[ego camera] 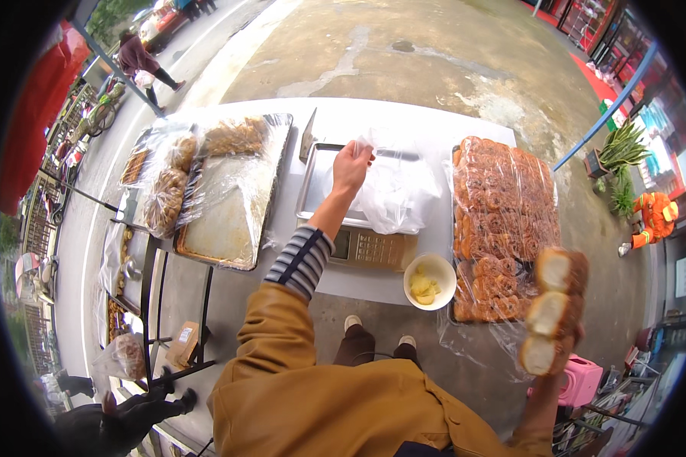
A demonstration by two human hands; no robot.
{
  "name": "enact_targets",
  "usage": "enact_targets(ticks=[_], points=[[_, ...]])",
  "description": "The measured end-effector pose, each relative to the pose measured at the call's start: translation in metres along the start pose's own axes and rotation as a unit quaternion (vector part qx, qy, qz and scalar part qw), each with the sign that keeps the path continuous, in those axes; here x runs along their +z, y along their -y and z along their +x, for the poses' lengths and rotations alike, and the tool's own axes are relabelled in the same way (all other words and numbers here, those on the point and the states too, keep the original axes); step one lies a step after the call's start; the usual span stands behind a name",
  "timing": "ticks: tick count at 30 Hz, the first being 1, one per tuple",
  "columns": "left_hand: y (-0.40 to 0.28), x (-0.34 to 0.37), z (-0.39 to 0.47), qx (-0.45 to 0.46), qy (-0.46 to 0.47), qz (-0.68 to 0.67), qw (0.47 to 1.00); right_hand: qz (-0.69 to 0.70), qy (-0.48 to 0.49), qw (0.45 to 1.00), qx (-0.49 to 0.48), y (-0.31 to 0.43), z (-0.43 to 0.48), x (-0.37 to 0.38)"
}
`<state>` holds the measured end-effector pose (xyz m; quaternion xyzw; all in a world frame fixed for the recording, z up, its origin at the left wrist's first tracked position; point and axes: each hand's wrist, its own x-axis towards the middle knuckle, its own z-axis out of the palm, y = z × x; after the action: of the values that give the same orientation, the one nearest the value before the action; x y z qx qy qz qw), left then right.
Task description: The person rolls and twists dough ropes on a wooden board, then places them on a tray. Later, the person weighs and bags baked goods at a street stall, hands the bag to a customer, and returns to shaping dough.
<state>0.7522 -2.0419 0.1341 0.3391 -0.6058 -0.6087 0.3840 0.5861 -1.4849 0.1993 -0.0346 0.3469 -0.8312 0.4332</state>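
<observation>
My left hand [351, 165] pinches the top of a thin clear plastic bag [397, 194]. The bag hangs over the steel tray [327, 171] of a weighing scale with a keypad [371, 247]. Off to the right, my right hand [576, 337] holds up a strip of joined bread rolls [554, 311], pale on the torn side and brown on top. The rolls hide most of that hand. Just left of them lies a large tray of glazed brown rolls [506, 200], mostly under plastic film. A white bowl [447, 268] with yellow pieces [424, 287] stands between scale and rolls.
A baking tray [223, 211] holds pastries under plastic film at the table's left. Behind the scale lies a flat blade-like tool [308, 134]. A metal-framed stand [148, 285] is at lower left. A pink container [580, 380] sits low right. People are around the stall.
</observation>
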Motion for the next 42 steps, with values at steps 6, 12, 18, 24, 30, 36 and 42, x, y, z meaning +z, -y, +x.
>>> enact_targets(ticks=[6,12,18,24,30,36,42], points=[[-0.012,-0.033,-0.069,0.021,0.042,-0.068,0.997,0.059,0.152,0.966,0.201,-0.172,0.154,0.129],[0.012,-0.069,-0.122,-0.107,-0.022,-0.133,0.985,0.048,0.098,0.959,0.261,-0.258,0.23,0.161],[0.009,-0.072,-0.123,-0.219,0.013,-0.246,0.944,0.13,0.041,0.966,0.217,-0.326,0.287,0.178],[-0.006,-0.084,-0.094,-0.316,-0.06,-0.245,0.915,-0.156,0.045,0.965,0.204,-0.297,0.231,0.154],[-0.016,-0.1,-0.045,-0.152,0.053,-0.295,0.942,-0.231,0.2,0.883,0.358,-0.198,0.087,0.053],[-0.052,-0.124,-0.014,-0.18,-0.007,-0.169,0.969,-0.475,-0.155,0.73,0.466,-0.121,-0.078,-0.169],[-0.023,-0.128,-0.055,-0.237,-0.106,0.031,0.965,-0.415,-0.437,0.778,0.179,-0.103,-0.095,-0.291]])
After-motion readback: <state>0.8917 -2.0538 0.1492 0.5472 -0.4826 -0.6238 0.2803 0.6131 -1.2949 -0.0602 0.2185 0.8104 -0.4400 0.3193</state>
